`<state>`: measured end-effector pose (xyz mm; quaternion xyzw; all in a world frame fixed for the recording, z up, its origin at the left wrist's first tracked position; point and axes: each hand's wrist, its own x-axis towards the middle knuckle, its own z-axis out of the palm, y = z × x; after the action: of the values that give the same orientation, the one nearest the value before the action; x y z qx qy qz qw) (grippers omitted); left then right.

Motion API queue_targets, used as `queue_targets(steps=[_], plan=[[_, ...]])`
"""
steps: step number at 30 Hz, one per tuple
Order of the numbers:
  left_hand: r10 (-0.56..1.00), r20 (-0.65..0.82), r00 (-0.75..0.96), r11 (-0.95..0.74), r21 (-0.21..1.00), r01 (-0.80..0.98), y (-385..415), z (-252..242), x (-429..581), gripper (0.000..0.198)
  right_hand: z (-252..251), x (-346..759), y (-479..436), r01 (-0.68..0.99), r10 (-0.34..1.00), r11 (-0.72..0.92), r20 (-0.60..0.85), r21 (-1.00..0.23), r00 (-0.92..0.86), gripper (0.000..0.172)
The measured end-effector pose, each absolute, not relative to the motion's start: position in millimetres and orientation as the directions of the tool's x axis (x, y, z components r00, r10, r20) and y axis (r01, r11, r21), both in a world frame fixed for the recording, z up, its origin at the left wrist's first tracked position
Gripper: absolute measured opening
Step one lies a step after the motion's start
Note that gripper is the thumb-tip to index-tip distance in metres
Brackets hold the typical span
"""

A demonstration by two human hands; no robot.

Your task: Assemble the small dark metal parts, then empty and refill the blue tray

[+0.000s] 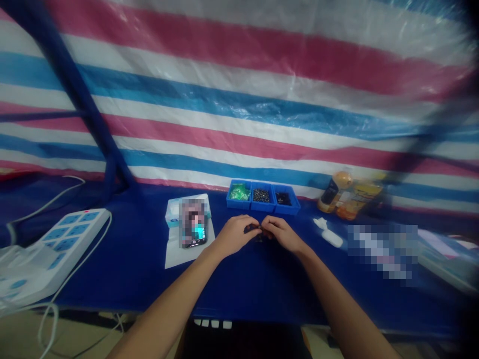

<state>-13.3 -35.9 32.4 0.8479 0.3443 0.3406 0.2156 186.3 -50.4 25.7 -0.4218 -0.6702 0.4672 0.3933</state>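
My left hand (235,234) and my right hand (281,233) meet over the blue table (239,279), fingertips pinched together on a small dark part (258,228) held between them. It is too small to name. Just behind my hands stands a row of three blue bins: one with green pieces (238,193), one with small dark pieces (262,195), one with black pieces (284,198).
A phone (193,224) leans on a tissue pack over white paper at left. A white power strip (48,249) with cables lies far left. Bottles (348,197) and a small white bottle (329,234) lie right. A striped tarp hangs behind.
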Motion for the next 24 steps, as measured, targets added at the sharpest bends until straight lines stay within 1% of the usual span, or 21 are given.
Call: queue_targets(steps=[10, 14, 24], plan=[[0.744, 0.436, 0.506, -0.663, 0.575, 0.48, -35.0, 30.9, -15.3, 0.011, 24.8, 185.5, -51.2, 0.206, 0.923, 0.223, 0.138, -0.953, -0.36, 0.029], [0.75, 0.455, 0.481, -0.66, 0.56, 0.501, -34.7, 30.1, -15.6, 0.011, 23.7, 184.9, -50.6, 0.226, 0.93, 0.22, 0.134, -0.949, -0.341, 0.031], [0.742, 0.473, 0.475, -0.668, 0.575, 0.472, -34.9, 29.4, -15.2, 0.01, 25.6, 182.2, -51.8, 0.208, 0.941, 0.194, 0.123, -0.959, -0.314, 0.032]])
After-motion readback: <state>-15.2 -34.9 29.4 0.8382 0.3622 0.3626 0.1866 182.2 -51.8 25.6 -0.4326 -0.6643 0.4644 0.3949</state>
